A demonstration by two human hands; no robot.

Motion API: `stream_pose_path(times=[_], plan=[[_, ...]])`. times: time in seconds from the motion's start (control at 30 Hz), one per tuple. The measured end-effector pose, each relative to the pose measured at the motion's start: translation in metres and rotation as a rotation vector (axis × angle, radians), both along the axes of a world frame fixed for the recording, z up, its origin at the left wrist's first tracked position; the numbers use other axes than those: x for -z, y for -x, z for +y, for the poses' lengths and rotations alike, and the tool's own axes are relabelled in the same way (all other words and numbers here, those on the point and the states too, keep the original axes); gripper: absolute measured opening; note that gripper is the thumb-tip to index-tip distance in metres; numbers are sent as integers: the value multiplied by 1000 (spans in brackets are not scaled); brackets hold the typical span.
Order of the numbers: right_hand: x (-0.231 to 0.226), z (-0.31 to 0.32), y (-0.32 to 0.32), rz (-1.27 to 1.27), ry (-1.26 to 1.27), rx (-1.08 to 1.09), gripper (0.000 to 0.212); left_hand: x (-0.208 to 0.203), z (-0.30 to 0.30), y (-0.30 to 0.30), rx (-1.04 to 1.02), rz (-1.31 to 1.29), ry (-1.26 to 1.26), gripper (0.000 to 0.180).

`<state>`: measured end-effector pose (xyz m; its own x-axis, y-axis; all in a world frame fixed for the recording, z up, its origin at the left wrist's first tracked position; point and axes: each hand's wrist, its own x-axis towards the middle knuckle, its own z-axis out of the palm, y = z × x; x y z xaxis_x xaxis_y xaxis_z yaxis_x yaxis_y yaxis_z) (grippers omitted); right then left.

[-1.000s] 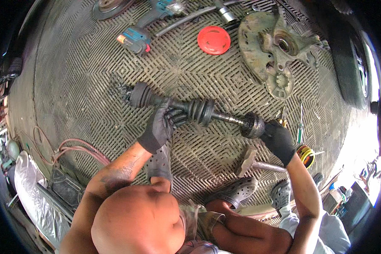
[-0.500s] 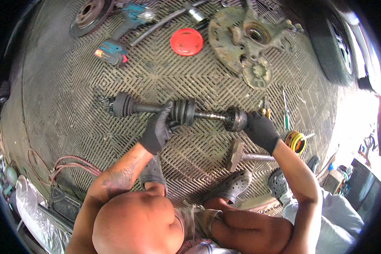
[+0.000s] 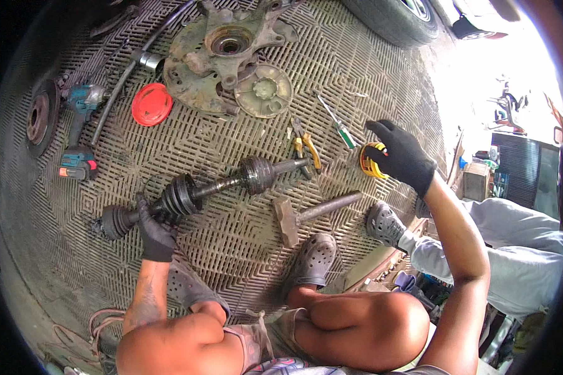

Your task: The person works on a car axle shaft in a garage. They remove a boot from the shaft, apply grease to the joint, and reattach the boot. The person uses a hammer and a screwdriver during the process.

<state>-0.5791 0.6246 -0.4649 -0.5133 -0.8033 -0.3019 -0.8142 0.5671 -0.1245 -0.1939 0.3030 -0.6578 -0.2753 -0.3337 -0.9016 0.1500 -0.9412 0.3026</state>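
A greasy CV axle point(image 3: 222, 185) with ribbed rubber boots lies slanted across the mat, its splined end toward the right. My left hand point(image 3: 156, 235), in a black glove, is wrapped round the shaft beside the left-hand boots; some of its fingers are hidden behind the shaft. On the right, my black-gloved right hand point(image 3: 406, 156) is over a yellow round tub point(image 3: 370, 164), fingers spread apart. Its thumb side overlaps the tub's rim; whether it touches I cannot tell. Just left of the tub lie a green-handled screwdriver point(image 3: 344, 132) and yellow-handled pliers point(image 3: 309, 150).
Below the axle's right end lies a hammer point(image 3: 288, 222). A rusty steering knuckle point(image 3: 231, 44), a round metal cap point(image 3: 264, 90), a red lid point(image 3: 151, 104), a cordless impact wrench point(image 3: 81, 119) and a brake disc point(image 3: 42, 117) lie farther off. A person's grey-trousered leg point(image 3: 507, 275) is at right.
My right hand has let go of the axle's right end and moved to the yellow tub. My left hand still holds the axle. The view has swung to the right.
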Motion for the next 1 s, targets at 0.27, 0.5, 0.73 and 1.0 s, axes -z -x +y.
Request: stream_pose_path(times=[0.27,0.5,0.73,1.0], plan=[[67,-16,-84,-316,255,3,55,11,-12,-9,-38,-21,113,18],[82,-45,-130,-404,378,-130,64,-66,-16,4,110,-101,476,26],[63,-98,-144,-263,445,-285,95,-140,4,59,395,-131,755,27],[90,-121,-140,-466,669,-117,101,-192,17,121,1070,-12,1273,23]])
